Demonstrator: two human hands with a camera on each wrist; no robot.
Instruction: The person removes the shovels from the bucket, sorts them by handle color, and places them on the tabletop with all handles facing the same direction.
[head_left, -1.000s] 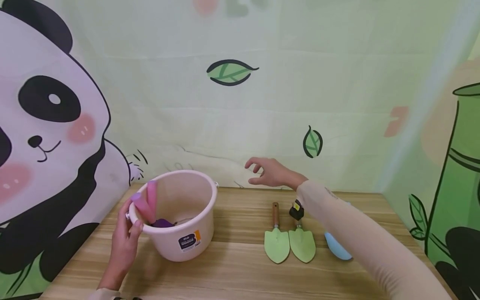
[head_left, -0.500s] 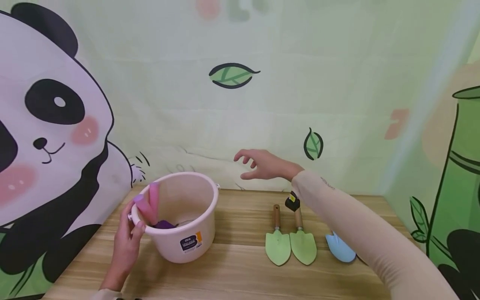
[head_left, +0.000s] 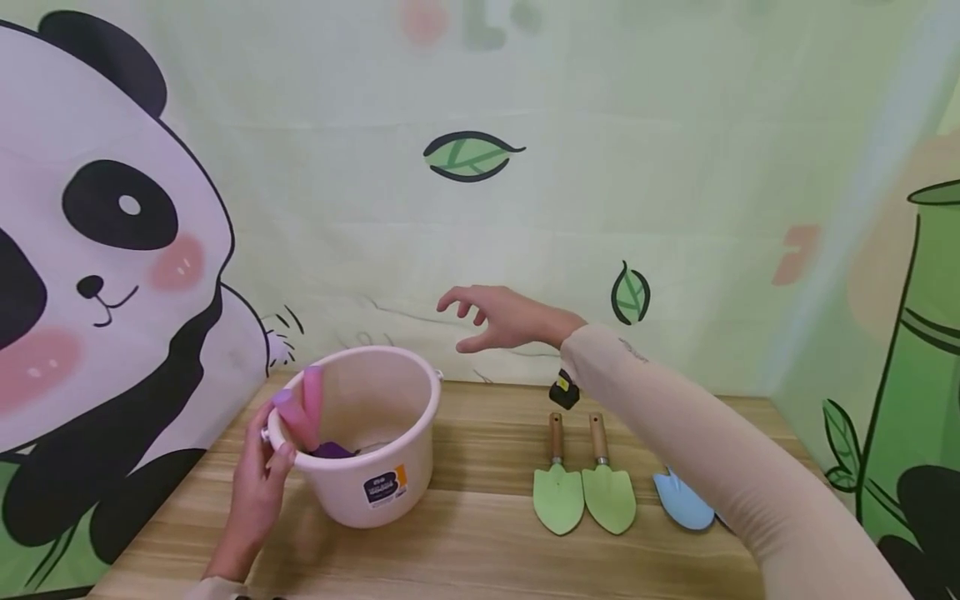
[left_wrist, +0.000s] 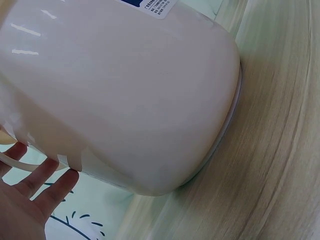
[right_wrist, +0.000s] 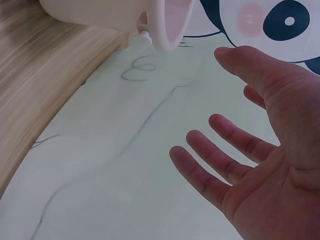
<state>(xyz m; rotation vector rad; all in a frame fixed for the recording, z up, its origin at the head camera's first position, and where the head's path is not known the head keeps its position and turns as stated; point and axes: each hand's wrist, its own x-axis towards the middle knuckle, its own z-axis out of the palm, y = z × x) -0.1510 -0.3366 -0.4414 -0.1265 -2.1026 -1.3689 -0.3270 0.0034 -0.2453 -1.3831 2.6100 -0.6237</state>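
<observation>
A pale pink bucket (head_left: 360,492) stands upright on the left part of the wooden table. My left hand (head_left: 257,492) grips its rim on the left side, the thumb in front. In the left wrist view, fingers (left_wrist: 55,192) touch the bucket's wall near its handle. Inside lean pink handles (head_left: 311,404) with purple ends, and a purple piece (head_left: 332,451) lies lower down, partly hidden by the rim. My right hand (head_left: 498,317) hovers with nothing in it, above and right of the bucket's rim. In the right wrist view, that hand (right_wrist: 260,160) has its fingers spread apart.
Two green trowels (head_left: 558,498) with wooden handles lie side by side right of the bucket. A blue shovel-like blade (head_left: 684,502) shows farther right, the rest hidden under my right sleeve (head_left: 697,425). A printed cloth backdrop (head_left: 360,208) rises behind the table (head_left: 480,558).
My right hand has moved left and slightly up, toward the bucket, with its fingers loose. The left hand keeps its grip on the rim. The view has shifted slightly.
</observation>
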